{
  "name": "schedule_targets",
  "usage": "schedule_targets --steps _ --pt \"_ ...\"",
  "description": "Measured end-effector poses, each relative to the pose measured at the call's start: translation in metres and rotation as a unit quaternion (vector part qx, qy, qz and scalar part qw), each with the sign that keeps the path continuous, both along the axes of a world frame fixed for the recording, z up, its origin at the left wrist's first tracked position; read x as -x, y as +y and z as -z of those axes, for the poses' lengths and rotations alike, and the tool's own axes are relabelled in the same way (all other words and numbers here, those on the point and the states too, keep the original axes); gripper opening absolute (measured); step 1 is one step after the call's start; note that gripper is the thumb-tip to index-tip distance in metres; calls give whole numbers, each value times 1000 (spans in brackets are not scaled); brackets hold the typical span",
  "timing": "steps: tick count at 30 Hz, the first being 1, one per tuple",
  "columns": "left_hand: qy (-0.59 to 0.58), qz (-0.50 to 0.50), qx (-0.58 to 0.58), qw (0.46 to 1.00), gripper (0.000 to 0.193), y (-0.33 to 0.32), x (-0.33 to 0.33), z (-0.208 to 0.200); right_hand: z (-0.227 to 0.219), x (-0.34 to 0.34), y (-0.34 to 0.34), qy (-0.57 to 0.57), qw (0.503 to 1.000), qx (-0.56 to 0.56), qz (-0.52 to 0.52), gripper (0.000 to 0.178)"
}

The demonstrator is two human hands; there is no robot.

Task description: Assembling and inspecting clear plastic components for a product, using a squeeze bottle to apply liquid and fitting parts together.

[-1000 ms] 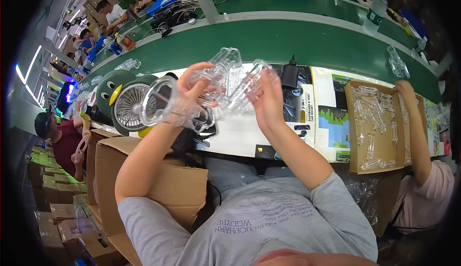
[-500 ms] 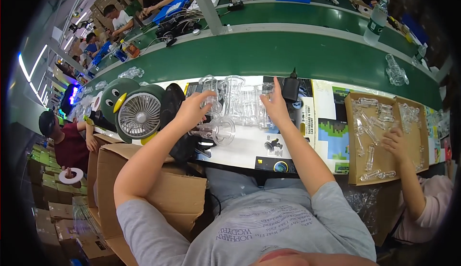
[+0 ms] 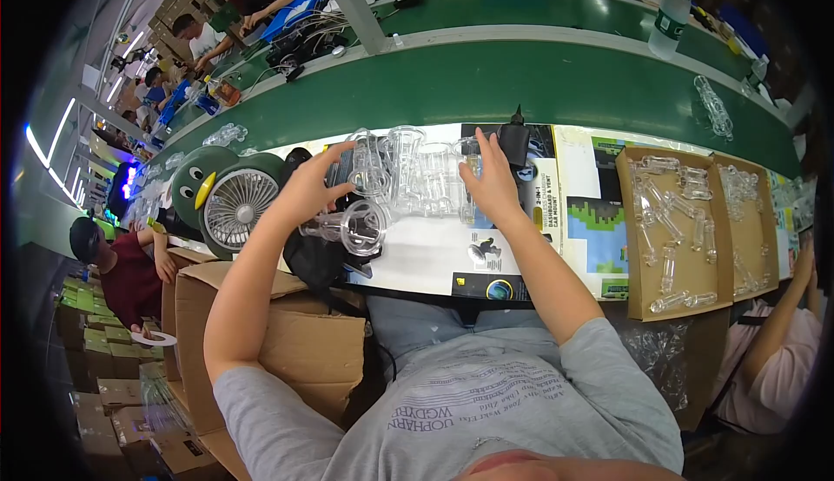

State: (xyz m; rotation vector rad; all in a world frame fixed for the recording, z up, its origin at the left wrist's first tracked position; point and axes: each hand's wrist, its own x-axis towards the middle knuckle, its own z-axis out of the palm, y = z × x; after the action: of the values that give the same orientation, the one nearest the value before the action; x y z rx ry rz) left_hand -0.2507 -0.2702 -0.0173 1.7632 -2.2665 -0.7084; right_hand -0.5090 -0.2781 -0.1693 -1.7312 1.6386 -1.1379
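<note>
Several clear, hollow, see-through pieces (image 3: 421,177) stand packed in a row on the printed board between my hands. My left hand (image 3: 314,187) is at the row's left end, thumb and fingers spread around the side of the endmost piece; whether it touches is hard to tell. Below that hand, one clear piece with a wide round rim (image 3: 363,227) lies on its side, apart from the row. My right hand (image 3: 491,181) is at the right end, fingers stretched upward and thumb apart, its inner side against or very close to the last piece.
A penguin-shaped fan (image 3: 236,203) and a black bag (image 3: 317,260) are on the left. A black dropper bottle (image 3: 515,141) stands beyond my right hand. At right, a shallow cardboard tray (image 3: 638,294) holds several clear pieces; a co-worker (image 3: 773,351) sits beside it.
My left hand has moved left, away from the row, its fingers spread wider. The lying clear piece has shifted left. The co-worker's hand has left the cardboard tray. The whole view has shifted slightly.
</note>
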Motion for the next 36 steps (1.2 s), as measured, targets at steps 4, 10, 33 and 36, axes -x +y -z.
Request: schedule_targets --steps 4,10,33,36 --pt "93 -26 47 994 52 4 9 -14 -10 1 4 130 987 84 46 65" --pt "121 170 296 932 29 -42 38 13 -88 2 56 -108 962 173 -181 71" --pt "740 106 71 660 43 -19 204 -21 -114 116 13 -47 996 76 -16 32" --pt "779 117 97 609 43 -13 187 -24 -61 104 -13 299 950 89 21 30"
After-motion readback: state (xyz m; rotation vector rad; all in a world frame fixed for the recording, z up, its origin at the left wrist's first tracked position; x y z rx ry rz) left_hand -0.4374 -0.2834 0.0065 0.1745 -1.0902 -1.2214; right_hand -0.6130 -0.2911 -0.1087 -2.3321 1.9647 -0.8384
